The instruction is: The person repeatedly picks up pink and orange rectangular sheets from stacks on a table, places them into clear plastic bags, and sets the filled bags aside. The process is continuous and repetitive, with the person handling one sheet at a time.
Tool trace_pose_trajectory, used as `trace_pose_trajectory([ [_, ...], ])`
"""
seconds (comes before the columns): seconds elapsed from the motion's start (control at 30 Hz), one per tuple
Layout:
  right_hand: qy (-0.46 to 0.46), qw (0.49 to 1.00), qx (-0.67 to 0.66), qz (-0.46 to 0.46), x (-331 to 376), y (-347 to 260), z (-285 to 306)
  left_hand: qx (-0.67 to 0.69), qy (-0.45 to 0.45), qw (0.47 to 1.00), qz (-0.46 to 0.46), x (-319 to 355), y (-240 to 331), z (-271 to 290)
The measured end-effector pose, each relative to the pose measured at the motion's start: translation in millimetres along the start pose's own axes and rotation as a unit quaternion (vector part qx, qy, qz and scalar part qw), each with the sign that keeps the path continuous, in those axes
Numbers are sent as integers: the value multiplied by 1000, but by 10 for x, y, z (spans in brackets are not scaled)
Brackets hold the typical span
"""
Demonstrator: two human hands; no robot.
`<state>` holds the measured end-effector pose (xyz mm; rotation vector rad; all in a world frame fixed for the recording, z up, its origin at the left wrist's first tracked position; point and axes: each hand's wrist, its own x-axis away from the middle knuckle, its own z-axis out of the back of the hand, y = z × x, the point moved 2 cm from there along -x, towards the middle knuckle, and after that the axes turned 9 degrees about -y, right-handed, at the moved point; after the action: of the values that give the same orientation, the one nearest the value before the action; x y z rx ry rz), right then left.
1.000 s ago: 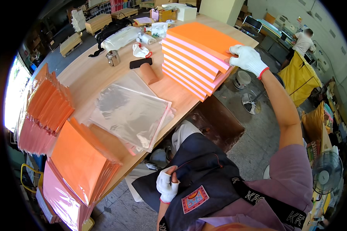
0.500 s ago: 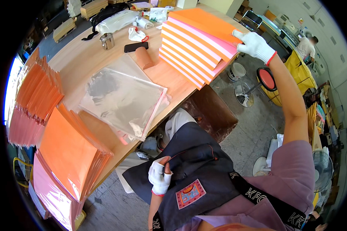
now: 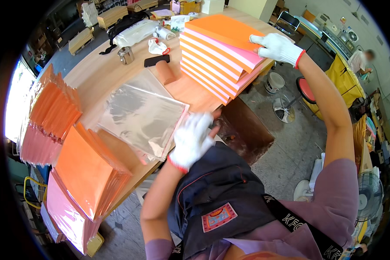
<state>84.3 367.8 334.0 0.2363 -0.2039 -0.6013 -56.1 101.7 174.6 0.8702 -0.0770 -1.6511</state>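
Observation:
My right hand (image 3: pixel 279 47), in a white glove with bare fingertips, pinches the right corner of the top orange sheets (image 3: pixel 221 27). They lie on a tall stack (image 3: pixel 212 65) of alternating orange and pink-white layers at the table's right end. A gap shows under the lifted corner. My left hand (image 3: pixel 190 141), gloved likewise, is raised in front of the table edge, blurred, its fingers apart and holding nothing I can see. Just beyond it lies a pile of clear plastic bags (image 3: pixel 138 117). An orange-brown roll (image 3: pixel 164 72) rests between bags and stack.
On the left stand piles of plastic-wrapped orange (image 3: pixel 89 171) and pink packs (image 3: pixel 67 208). Farther back are a black phone (image 3: pixel 157 60), a metal cup (image 3: pixel 125 55) and a white mask (image 3: pixel 157 46). A brown box (image 3: pixel 247 130) sits below the table edge. Another person (image 3: pixel 359 63) is at the far right.
My left hand has risen from my apron toward the table edge, its fingers spreading. My right hand stays at the stack's corner. The view has shifted slightly.

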Motion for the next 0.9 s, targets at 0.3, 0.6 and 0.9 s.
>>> trace_pose_trajectory([
  [0.3, 84, 994, 29, 59, 13, 130, -162, -29, -43, 995, 80, -1482, 59, -656],
  [0.6, 110, 987, -26, 111, 53, 150, -115, -47, 2, 997, 60, -1510, -11, -820],
  [0.9, 119, 988, -9, 96, 41, 157, -135, -26, -12, 997, 79, -1516, 13, -777],
])
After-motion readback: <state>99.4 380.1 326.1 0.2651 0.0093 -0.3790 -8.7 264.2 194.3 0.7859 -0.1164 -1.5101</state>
